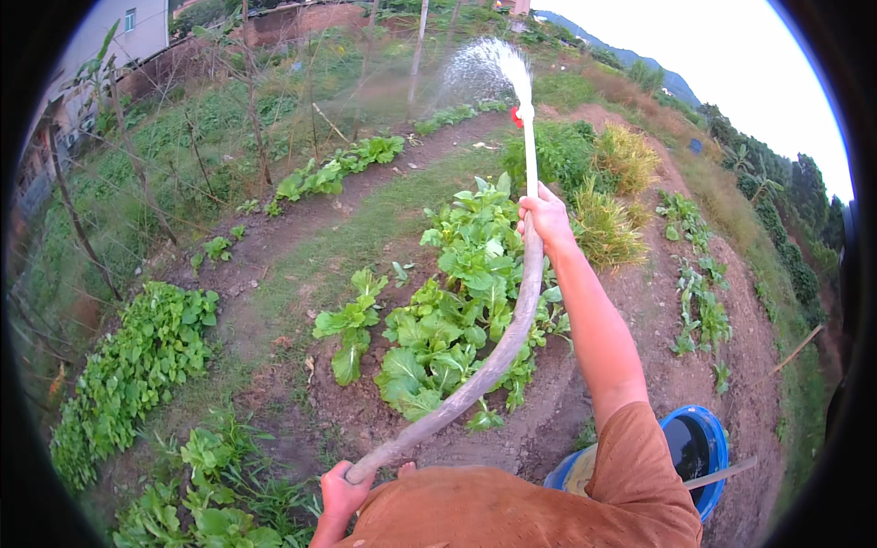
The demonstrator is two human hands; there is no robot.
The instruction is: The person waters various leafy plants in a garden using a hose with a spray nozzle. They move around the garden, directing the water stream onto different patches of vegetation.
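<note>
A thick grey-brown hose (473,390) curves from my waist up and away over the garden. My left hand (342,492) grips its lower end beside my brown shirt. Farther forward, my right hand (545,218) is closed around the hose where it meets a white pipe (531,157). A red-handled valve (516,117) sits near the tip of the pipe. Water (495,67) sprays out of the tip and fans to the left. Beneath the hose grows a bed of leafy green vegetables (431,329).
To my right stands a blue barrel (719,449) holding dark liquid, with a stick (723,472) across its rim. Wooden poles (75,205) rise on the left. A low leafy patch (137,363) lies left, yellowing plants (610,226) ahead, and another vegetable row (699,294) right.
</note>
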